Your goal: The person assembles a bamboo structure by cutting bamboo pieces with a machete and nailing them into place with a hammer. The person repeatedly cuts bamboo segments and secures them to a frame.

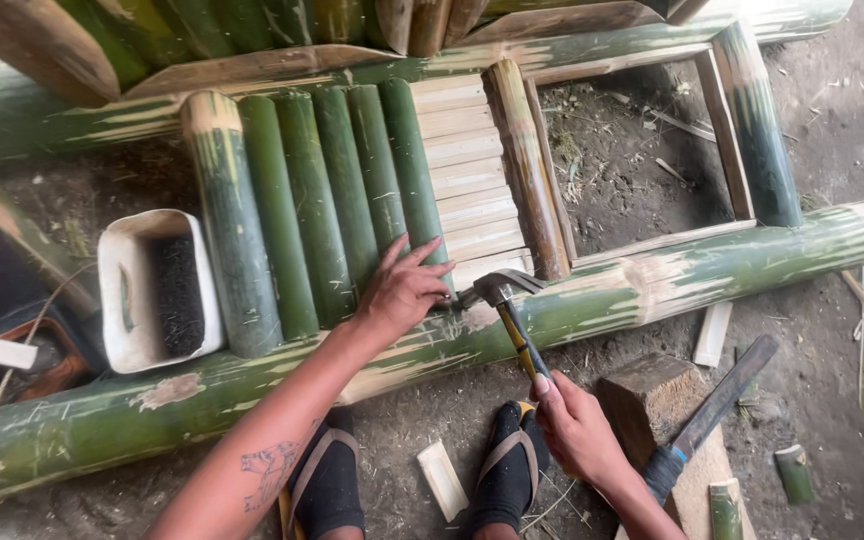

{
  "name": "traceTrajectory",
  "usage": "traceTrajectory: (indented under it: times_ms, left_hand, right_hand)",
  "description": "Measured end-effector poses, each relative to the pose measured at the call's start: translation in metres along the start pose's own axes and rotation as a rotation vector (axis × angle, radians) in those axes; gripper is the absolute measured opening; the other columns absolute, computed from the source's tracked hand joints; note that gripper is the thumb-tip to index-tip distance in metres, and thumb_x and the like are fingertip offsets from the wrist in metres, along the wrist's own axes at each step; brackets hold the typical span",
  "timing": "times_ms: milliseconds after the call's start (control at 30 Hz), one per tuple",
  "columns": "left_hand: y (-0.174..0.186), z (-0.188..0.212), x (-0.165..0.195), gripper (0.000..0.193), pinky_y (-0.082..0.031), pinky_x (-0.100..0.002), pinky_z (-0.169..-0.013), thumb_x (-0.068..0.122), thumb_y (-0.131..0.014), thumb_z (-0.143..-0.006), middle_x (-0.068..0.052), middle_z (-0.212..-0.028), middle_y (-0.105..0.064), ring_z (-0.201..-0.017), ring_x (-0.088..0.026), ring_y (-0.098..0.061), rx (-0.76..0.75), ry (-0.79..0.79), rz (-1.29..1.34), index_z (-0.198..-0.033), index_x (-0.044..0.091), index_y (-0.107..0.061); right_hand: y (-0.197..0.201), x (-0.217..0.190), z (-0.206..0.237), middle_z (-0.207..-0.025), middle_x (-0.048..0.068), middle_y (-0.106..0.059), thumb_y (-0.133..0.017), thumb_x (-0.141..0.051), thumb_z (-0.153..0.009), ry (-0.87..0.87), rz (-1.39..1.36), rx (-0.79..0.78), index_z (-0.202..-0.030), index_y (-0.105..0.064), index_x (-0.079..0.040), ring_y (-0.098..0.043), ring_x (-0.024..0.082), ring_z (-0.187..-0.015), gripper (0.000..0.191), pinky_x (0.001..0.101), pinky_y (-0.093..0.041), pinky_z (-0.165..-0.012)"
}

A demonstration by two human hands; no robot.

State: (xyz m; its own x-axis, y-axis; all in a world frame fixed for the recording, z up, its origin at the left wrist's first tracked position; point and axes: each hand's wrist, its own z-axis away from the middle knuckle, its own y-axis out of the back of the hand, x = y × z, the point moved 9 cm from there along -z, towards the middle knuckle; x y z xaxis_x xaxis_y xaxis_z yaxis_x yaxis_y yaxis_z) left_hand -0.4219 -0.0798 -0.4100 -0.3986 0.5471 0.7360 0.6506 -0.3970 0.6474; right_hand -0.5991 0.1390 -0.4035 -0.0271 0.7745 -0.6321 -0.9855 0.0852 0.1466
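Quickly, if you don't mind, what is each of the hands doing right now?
Left hand: open, fingers spread flat on the bamboo slats.
Right hand: closed around the hammer handle.

My left hand [402,290] covers the lower end of the green bamboo slat [414,175] – whatever it pins there is hidden. My right hand [574,425] wraps the hammer [508,305] handle's end – below the long bamboo pole [652,285], both forearms and feet run off the bottom edge.
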Motion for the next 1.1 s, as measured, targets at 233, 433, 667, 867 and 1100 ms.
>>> traceTrajectory:
  times_ms: [233,433,667,867,1100]
  left_hand:
    - [-0.011,-0.005,-0.017,0.015,-0.012,-0.055,-0.128,0.017,-0.078,-0.083,0.005,-0.124,-0.072,-0.146,-0.022,-0.043,-0.065,0.064,0.021,-0.069,0.024,-0.076]
    - [-0.013,-0.001,-0.021,0.021,-0.014,-0.054,-0.128,0.017,-0.079,-0.085,0.005,-0.121,-0.074,-0.145,-0.021,-0.046,-0.036,0.059,0.013,-0.066,0.025,-0.076]
    - [-0.009,0.002,-0.024,0.017,-0.013,-0.054,-0.128,0.024,-0.081,-0.082,0.005,-0.119,-0.074,-0.144,-0.020,-0.048,-0.034,0.086,0.049,-0.065,0.024,-0.076]
    - [-0.008,0.000,-0.022,0.013,-0.014,-0.053,-0.129,0.024,-0.081,-0.082,0.005,-0.123,-0.073,-0.145,-0.019,-0.046,-0.031,0.130,0.082,-0.069,0.025,-0.077]
    - [0.011,0.011,-0.005,0.025,-0.035,-0.044,-0.100,0.027,-0.091,-0.057,-0.010,-0.101,-0.069,-0.104,-0.033,-0.056,0.205,0.324,-0.125,-0.074,0.014,-0.078]
  right_hand:
    - [0.007,-0.050,0.013,-0.056,0.004,-0.054,-0.049,-0.040,-0.101,0.137,0.384,0.101,-0.088,-0.058,-0.005,-0.053,0.014,-0.047,0.038,0.0322,-0.044,-0.045]
    - [-0.007,-0.072,0.016,-0.053,0.008,-0.056,-0.043,-0.036,-0.102,0.255,0.539,0.135,-0.095,-0.056,-0.006,-0.054,0.020,-0.043,0.034,0.0381,-0.044,-0.045]
    - [0.000,-0.075,0.023,-0.051,0.008,-0.056,-0.043,-0.035,-0.100,0.255,0.517,0.185,-0.093,-0.057,-0.008,-0.055,0.020,-0.042,0.031,0.0382,-0.043,-0.043]
    - [-0.010,-0.050,0.000,-0.054,0.004,-0.055,-0.040,-0.038,-0.108,0.163,0.615,0.086,-0.091,-0.055,-0.006,-0.047,0.016,-0.046,0.039,0.0356,-0.040,-0.045]
    - [0.008,-0.070,0.016,-0.059,0.006,-0.057,-0.051,-0.032,-0.101,0.187,0.331,0.159,-0.122,-0.058,-0.008,-0.053,0.014,-0.046,0.033,0.0327,-0.043,-0.045]
